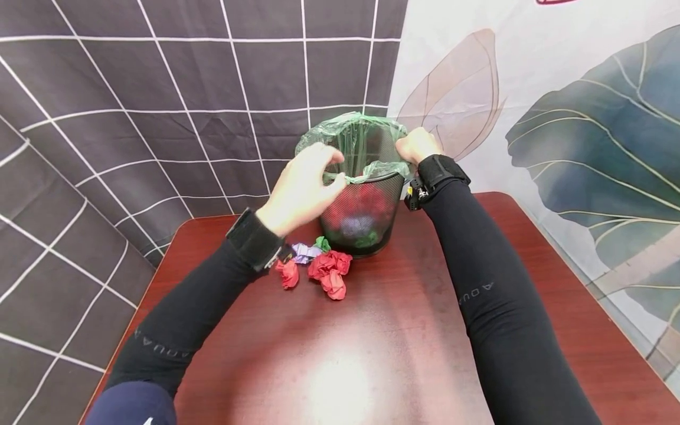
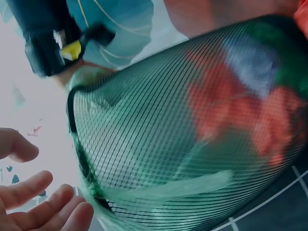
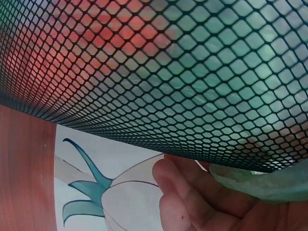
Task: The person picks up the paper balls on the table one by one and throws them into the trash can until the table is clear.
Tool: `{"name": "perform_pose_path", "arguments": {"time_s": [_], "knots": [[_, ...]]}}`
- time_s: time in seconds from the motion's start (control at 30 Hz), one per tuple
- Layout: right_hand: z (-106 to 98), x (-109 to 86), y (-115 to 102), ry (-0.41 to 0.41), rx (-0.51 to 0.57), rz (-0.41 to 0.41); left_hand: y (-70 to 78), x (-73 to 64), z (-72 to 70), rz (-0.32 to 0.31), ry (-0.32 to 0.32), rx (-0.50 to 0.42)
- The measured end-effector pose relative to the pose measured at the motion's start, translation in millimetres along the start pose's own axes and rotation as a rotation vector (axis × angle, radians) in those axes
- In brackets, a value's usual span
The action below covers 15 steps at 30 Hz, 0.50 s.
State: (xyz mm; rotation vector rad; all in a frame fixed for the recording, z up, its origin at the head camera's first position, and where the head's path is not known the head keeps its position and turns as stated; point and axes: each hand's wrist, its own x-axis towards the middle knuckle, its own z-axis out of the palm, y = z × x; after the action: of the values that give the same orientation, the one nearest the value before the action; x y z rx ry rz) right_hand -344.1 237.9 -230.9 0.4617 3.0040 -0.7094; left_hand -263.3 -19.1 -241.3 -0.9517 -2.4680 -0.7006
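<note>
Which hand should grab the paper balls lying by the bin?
Probably the left hand: it is open and nearest the paper balls. The right hand grips the green bag at the bin's far rim.

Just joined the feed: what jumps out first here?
A black mesh bin lined with a green bag stands at the far end of the red-brown table, both hands at its rim. Crumpled paper balls, mostly red, lie just in front of it.

A thin, translucent green plastic liner (image 1: 353, 139) fills the black metal-mesh bin (image 1: 366, 215), crumpled paper balls (image 1: 329, 268) lying on the glossy wood-look surface (image 1: 372, 354).
</note>
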Motion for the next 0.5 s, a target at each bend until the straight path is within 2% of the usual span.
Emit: {"name": "perform_pose_path", "arguments": {"time_s": [0.1, 0.2, 0.27, 0.37, 0.5], "knots": [[-2, -3.8, -1, -0.003, 0.004, -0.003, -0.1, -27.9, 3.8, 0.034, 0.029, 0.002], [-3, -4.8, -1, -0.003, 0.002, -0.007, 1.4, -54.1, 11.1, 0.056, 0.017, 0.013], [-3, -3.4, -1, -0.002, 0.003, -0.008, 1.2, -69.8, 19.4, 0.06, -0.016, 0.018], [-2, -1.5, -1, 0.001, 0.001, -0.003, -1.6, -90.0, 35.6, 0.049, -0.099, 0.041], [-1, -0.4, -2, -0.009, 0.007, 0.008, -7.7, -111.3, 60.0, 0.023, -0.214, 0.106]]}}
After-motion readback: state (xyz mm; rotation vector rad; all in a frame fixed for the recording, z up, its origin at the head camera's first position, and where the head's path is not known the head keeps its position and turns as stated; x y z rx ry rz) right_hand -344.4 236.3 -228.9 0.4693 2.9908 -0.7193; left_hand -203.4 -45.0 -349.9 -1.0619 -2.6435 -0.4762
